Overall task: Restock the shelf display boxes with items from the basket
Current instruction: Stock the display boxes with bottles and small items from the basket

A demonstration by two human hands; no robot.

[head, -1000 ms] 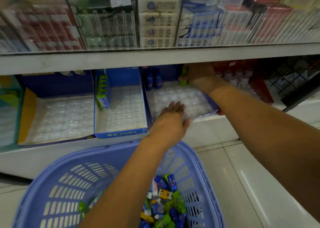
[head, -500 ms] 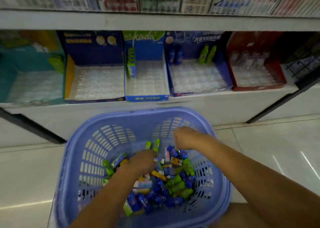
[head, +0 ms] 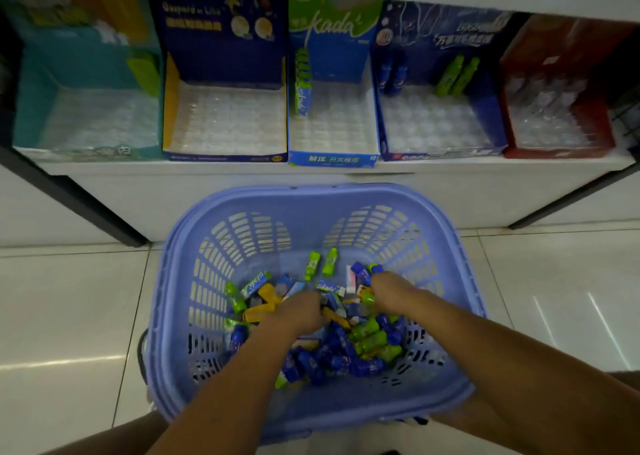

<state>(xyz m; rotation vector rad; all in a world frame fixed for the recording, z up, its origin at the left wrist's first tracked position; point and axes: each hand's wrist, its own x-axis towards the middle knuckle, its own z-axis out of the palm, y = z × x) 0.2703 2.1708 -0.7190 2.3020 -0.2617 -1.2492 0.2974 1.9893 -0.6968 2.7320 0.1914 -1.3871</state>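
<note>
Gathering items [head: 367,342] from the basket [head: 311,193]
Left hand [head: 304,311] and right hand [head: 389,292] were buried among them, their grip impossible to tell; next, matching pieces likely needed carrying to the display boxes [head: 332,158].

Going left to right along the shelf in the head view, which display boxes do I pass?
Teal cardboard box, navy yellow-walled box, blue-and-green kada box, navy box with white lettering, red box.
</note>
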